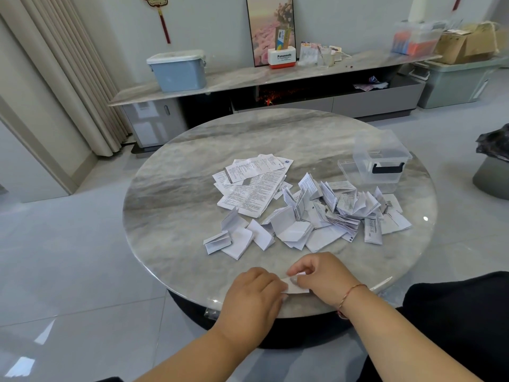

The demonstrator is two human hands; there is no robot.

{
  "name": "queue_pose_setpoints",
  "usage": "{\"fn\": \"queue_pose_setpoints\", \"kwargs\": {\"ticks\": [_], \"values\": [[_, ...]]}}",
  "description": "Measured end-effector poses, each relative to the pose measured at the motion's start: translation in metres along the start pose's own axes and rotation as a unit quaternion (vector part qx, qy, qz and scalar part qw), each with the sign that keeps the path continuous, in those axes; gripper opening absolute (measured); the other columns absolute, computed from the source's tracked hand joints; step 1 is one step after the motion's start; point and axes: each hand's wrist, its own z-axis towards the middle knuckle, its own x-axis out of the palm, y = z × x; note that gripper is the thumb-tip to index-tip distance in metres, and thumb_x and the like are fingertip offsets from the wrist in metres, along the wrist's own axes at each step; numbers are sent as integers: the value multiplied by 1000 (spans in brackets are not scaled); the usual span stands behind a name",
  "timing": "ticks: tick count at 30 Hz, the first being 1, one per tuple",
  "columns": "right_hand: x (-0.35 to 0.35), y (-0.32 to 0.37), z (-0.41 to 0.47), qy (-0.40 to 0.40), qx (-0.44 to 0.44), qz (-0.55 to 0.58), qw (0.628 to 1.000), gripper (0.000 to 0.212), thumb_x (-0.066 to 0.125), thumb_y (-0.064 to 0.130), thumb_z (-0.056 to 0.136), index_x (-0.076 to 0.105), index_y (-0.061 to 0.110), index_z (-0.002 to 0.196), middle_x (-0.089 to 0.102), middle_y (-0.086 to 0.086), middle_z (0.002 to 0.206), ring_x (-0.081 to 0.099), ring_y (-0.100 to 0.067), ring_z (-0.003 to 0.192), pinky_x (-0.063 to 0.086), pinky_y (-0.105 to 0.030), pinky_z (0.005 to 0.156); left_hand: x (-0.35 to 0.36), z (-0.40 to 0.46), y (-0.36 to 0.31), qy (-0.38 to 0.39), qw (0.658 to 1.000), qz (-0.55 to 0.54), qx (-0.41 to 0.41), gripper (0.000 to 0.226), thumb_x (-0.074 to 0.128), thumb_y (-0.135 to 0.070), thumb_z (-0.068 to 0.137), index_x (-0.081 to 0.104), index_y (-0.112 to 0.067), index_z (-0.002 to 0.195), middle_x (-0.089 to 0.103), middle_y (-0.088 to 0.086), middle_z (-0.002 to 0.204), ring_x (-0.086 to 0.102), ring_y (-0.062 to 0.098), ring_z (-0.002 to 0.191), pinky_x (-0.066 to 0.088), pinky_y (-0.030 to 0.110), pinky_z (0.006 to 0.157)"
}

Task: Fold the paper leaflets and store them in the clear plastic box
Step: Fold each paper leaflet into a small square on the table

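Note:
At the near edge of the round marble table [176,194] my left hand [253,296] and my right hand [322,277] both press and pinch one small white paper leaflet [298,287], mostly hidden under my fingers. Several folded leaflets [292,230] lie in a loose heap mid-table, spreading right. A stack of flat unfolded leaflets [253,186] lies behind them. The clear plastic box [382,175] with a black handle stands at the table's right, its lid [378,146] tilted up and resting on it; the box looks empty.
A long low cabinet [248,78] behind the table carries a blue lidded bin [177,70], a framed picture and small items. Storage bins and cardboard boxes stand at the far right. A black-bagged bin [493,161] stands right of the table. My dark-clothed knee [454,312] is at the lower right.

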Motion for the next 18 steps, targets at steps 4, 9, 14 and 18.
{"fn": "queue_pose_setpoints", "kwargs": {"ticks": [4, 9, 14, 18], "values": [[-2, 7, -6, 4, 25, 77, 997, 7, 69, 12, 81, 71, 17, 77, 61, 4, 67, 51, 4, 51, 38, -7, 53, -3, 2, 0, -20, 998, 46, 28, 17, 53, -19, 83, 70, -20, 83, 64, -7, 74, 58, 16, 67, 42, 26, 65], [-1, 16, -10, -58, -149, -68, 985, 16, 70, 14, 77, 73, 29, 74, 65, 9, 82, 53, -2, 86, 36, -7, 74, -20, 20, -7, 6, 992, -15, -127, 27, 44, -25, 87, 68, -21, 76, 60, -9, 64, 53, 10, 58, 45, 24, 58], [1, 20, -10, -81, -162, -75, 981, 15, 65, 10, 80, 75, 21, 79, 64, 9, 79, 52, -3, 86, 34, -5, 72, -35, 24, -4, -12, 961, -111, -253, 13, 57, -27, 92, 64, -25, 81, 58, -13, 68, 51, -2, 68, 35, 9, 57], [3, 22, -7, -90, -161, -84, 979, 21, 56, 27, 74, 73, 15, 72, 65, 5, 74, 51, -5, 80, 35, -7, 68, -45, 26, 4, -4, 955, -107, -277, 19, 55, -24, 92, 58, -27, 74, 56, -9, 65, 50, 4, 64, 34, 13, 54]]}}
